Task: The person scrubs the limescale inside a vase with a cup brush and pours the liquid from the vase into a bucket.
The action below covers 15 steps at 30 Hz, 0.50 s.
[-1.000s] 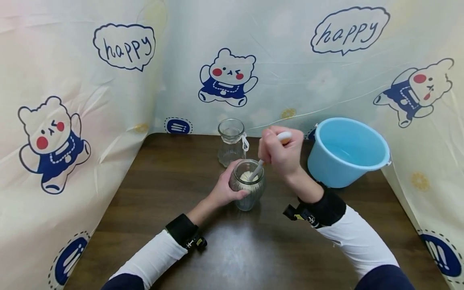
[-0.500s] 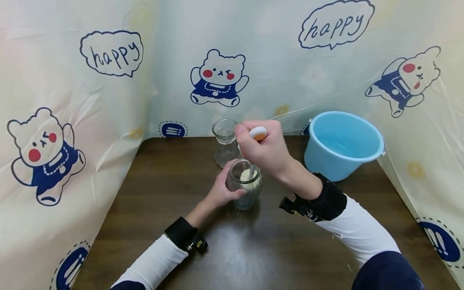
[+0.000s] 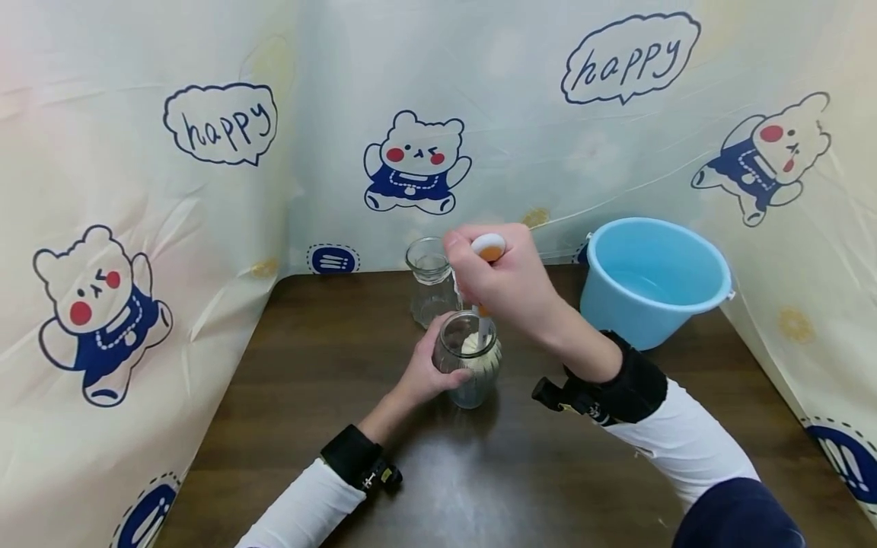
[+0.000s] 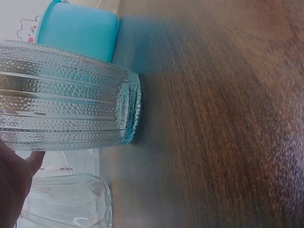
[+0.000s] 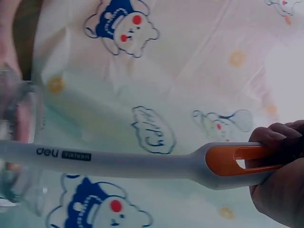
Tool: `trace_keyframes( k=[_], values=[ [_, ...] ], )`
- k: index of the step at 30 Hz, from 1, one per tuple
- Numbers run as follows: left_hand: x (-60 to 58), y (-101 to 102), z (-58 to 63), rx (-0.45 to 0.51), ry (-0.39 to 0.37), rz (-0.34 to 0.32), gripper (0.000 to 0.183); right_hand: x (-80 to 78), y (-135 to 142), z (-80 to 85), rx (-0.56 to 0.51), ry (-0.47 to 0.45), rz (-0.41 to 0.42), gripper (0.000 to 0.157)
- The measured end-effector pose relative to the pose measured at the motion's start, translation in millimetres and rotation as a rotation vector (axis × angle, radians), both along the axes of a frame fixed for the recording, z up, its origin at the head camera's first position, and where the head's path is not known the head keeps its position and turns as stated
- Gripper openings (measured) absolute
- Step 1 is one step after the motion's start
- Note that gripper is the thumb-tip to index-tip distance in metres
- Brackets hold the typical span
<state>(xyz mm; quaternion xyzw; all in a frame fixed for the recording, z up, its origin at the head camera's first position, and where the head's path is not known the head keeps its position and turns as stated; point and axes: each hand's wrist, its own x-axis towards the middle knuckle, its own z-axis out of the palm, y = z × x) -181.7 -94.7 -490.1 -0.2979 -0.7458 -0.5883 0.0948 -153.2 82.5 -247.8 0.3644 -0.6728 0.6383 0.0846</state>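
A ribbed clear glass jar [image 3: 469,392] stands near the middle of the table, its textured side close up in the left wrist view. My left hand [image 3: 422,373] grips the jar from the left, thumb across the front below the rim. Above the mouth, my right hand [image 3: 503,268] is wrapped round the grey-and-orange handle of a bottle brush [image 5: 118,164]. The handle runs steeply down into the jar, where the pale sponge head [image 3: 471,345] shows through the opening. The handle's upper part is mostly hidden by my right hand in the head view.
Just behind the jar stands a second clear glass vase [image 3: 428,297] with a flared mouth, partly covered by my right hand. A light blue bucket [image 3: 637,320] is at the back right of the dark wooden table [image 3: 308,365]. A printed cloth [image 3: 521,91] hangs around the back and sides.
My right hand has moved left and slightly up, and the brush handle now stands more upright in the jar. My left hand keeps its grip. The head view has shifted slightly.
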Motion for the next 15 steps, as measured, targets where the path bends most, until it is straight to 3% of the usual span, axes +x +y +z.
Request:
trace_keyframes(
  k=[6,12,15],
  values=[
    [2.6,0,-2.3,0.017,-0.036,-0.020,0.104,-14.2,-5,-25.9,0.037,-0.114,0.007,0.043],
    [0.5,1,-2.8,0.041,0.012,-0.027,0.107,-7.4,0,-7.3,0.029,-0.076,0.012,0.043],
    [0.3,0,-1.2,0.045,0.008,-0.030,0.107,-6.4,-2,-10.6,0.041,-0.077,0.030,0.043]
  ],
)
